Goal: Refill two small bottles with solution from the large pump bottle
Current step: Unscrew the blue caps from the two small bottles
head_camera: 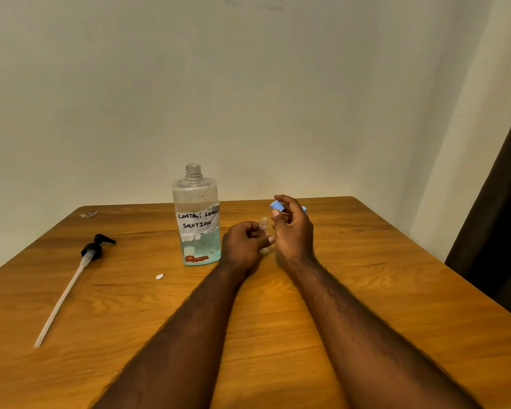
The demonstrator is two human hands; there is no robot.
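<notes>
table (366,290): smooth wood with orange-brown grain and rounded far corners, set against a plain pale wall.
large bottle (196,219): clear plastic, tall with flat shoulders, standing upright at the middle of the table, just left of the hands. its threaded neck is uncovered. pale blue liquid fills roughly the lower third. a torn white label reads "contact lens solution" in handwriting.
pump head (95,249): black nozzle with a long thin white tube, lying flat on the left side of the table, well apart from the large bottle.
left hand (242,243): fingers curled around a small bottle, low over the table.
small bottle (263,224): tiny, clear, glassy, its neck showing above the left fingers; its fill level cannot be told.
right hand (292,231): thumb and fingertips pinch a blue cap, just right of the small bottle.
blue cap (277,206): small, matte, light blue, held above the small bottle's neck.
second blue piece (304,208): mostly hidden behind the right hand.
paper scrap (159,276): small, white, crumpled, near the large bottle's base.
curtain (499,216): dark fabric at the right edge.
</notes>
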